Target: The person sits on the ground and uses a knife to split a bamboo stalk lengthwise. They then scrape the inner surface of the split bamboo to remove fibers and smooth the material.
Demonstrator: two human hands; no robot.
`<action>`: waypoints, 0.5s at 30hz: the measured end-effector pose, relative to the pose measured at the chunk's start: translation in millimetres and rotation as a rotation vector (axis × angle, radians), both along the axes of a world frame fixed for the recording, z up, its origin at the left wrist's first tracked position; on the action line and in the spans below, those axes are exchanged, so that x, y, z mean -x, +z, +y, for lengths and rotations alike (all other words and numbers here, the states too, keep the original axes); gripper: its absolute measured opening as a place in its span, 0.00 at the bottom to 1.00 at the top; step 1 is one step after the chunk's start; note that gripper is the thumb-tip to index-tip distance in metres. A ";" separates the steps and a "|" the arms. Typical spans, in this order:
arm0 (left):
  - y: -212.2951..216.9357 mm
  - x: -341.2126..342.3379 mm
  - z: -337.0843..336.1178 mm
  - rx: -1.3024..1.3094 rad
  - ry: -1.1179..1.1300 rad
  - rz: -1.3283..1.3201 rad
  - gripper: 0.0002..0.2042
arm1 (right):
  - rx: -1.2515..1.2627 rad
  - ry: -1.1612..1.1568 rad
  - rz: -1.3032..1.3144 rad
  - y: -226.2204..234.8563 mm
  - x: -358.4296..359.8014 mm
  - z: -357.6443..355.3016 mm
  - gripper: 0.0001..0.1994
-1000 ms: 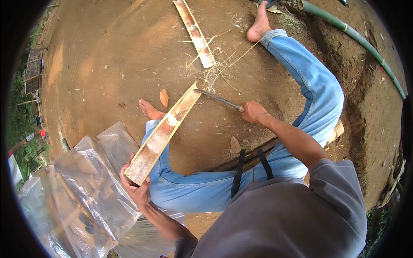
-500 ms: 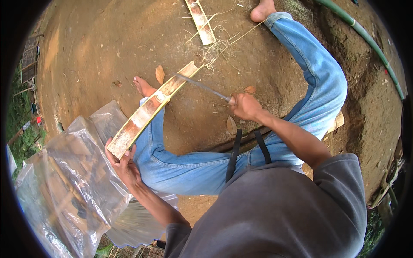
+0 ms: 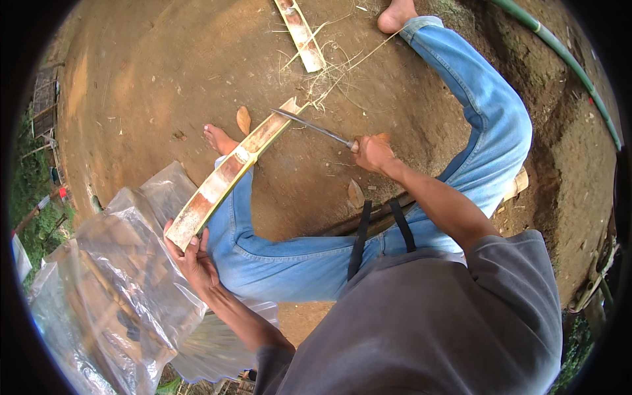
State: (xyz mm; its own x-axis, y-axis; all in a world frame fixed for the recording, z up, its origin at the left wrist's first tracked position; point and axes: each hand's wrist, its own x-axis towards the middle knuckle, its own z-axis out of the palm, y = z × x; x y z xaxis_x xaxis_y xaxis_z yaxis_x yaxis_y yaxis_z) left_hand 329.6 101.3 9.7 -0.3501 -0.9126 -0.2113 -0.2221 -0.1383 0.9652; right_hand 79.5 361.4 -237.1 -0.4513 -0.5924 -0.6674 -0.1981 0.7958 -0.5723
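Note:
My left hand (image 3: 192, 257) grips the near end of a split bamboo piece (image 3: 227, 172), its hollow side facing up with a node partway along. The bamboo slants away to the right, past my bent left leg, and its far end is close to the ground by some loose fibres. In my right hand (image 3: 373, 153) is a knife (image 3: 316, 127), its handle wrapped by my fingers. The long thin blade reaches left, its tip at the bamboo's edge near the far end.
Another split bamboo length (image 3: 304, 39) lies on the dirt ahead, beside thin bamboo fibres (image 3: 332, 82). Clear plastic sheeting (image 3: 125, 263) spreads at the left. A green bamboo pole (image 3: 559, 49) curves along the right. Dry leaves (image 3: 355, 193) dot the ground.
The knife blade, blurred before, now appears sharp with its tip at the bamboo's edge. My right hand has barely shifted, and my left hand keeps its grip.

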 end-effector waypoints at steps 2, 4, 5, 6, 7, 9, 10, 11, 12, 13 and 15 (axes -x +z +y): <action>-0.6 0.4 -4.4 0.006 -0.002 0.014 0.36 | 0.052 -0.004 -0.001 4.5 -3.3 0.4 0.13; -1.1 -0.2 -3.4 -0.003 -0.005 0.017 0.36 | 0.059 -0.032 0.003 0.7 -5.9 5.6 0.13; -0.6 -0.7 -2.6 -0.009 -0.009 0.015 0.36 | 0.045 -0.060 0.009 -16.7 -9.7 9.9 0.13; 0.7 -0.2 -4.7 -0.010 -0.017 0.018 0.36 | 0.037 -0.093 0.020 -19.2 -6.8 8.2 0.13; 0.9 0.1 -5.1 -0.005 -0.014 0.020 0.36 | 0.031 -0.074 0.032 -21.4 -2.6 9.0 0.13; -1.8 0.1 -1.8 0.001 -0.003 0.025 0.36 | 0.015 -0.032 0.056 -23.3 6.8 11.0 0.13; -1.5 0.7 -1.5 -0.010 -0.002 0.024 0.36 | 0.020 0.002 0.090 -23.6 4.5 12.7 0.13; 0.3 1.7 -2.0 -0.021 -0.002 0.023 0.36 | 0.025 0.035 0.125 -24.7 -3.1 15.6 0.14; 3.5 2.9 -3.8 -0.025 -0.006 0.024 0.36 | 0.036 0.064 0.162 -26.5 -7.1 14.1 0.14; 3.3 3.6 -3.1 -0.023 -0.006 0.032 0.36 | -0.031 -0.101 0.063 -31.1 -3.8 9.7 0.14; 0.5 4.6 -1.1 -0.017 -0.008 0.045 0.36 | -0.003 -0.082 0.041 -31.3 7.5 16.9 0.14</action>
